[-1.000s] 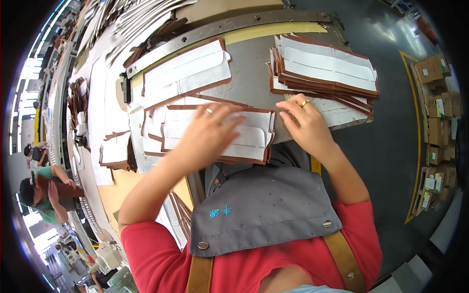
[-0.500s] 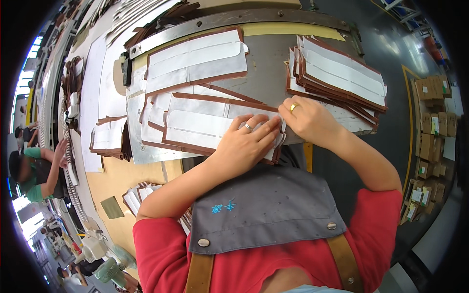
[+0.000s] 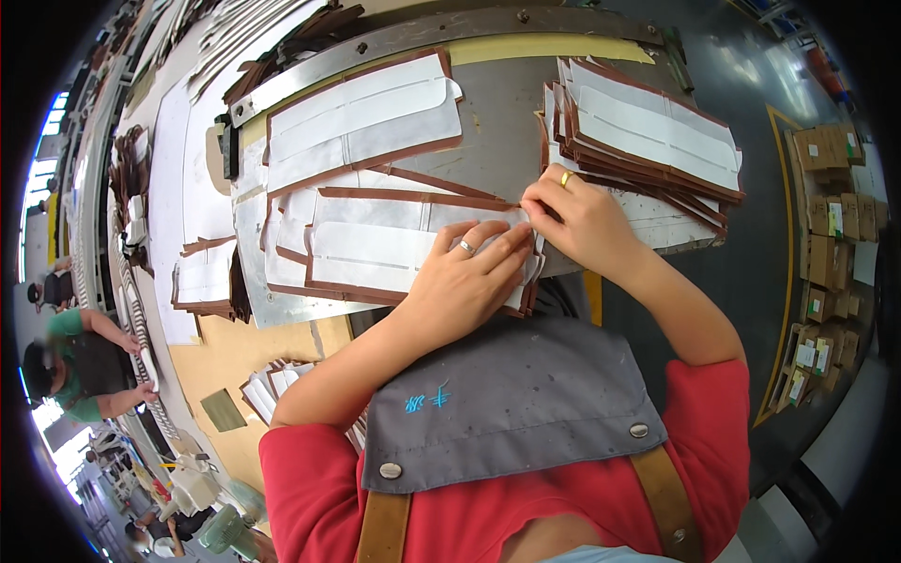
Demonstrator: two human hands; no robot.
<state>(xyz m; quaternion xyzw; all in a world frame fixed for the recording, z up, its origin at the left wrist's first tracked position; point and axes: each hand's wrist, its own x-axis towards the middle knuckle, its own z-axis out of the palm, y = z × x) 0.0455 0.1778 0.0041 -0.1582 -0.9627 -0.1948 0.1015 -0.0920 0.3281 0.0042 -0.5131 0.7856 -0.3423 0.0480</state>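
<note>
A white panel with brown folded edges (image 3: 366, 246) lies on top of a fanned pile at the table's near side. Flat on its right end rests my left hand (image 3: 474, 267), fingers stretched out. My right hand (image 3: 580, 218) pinches the brown edge at the panel's far right corner, with thumb and forefinger together. The fingertips of both hands almost meet there. Beyond this pile, a similar panel (image 3: 361, 117) lies at the far left. A thick stack of such panels (image 3: 657, 131) sits to the right of it.
A metal bar (image 3: 404, 42) runs along the table's far edge. More brown-edged pieces (image 3: 206, 280) stand at the left, above a tan board (image 3: 272, 342). Cardboard boxes (image 3: 831, 244) line the floor at the right. A co-worker (image 3: 80, 366) in green handles a white piece at far left.
My right hand has moved slightly left along the panel's corner, its fingers still pinched. The left hand stays flat on the panel. The view has shifted a little, and the co-worker's arms have moved.
</note>
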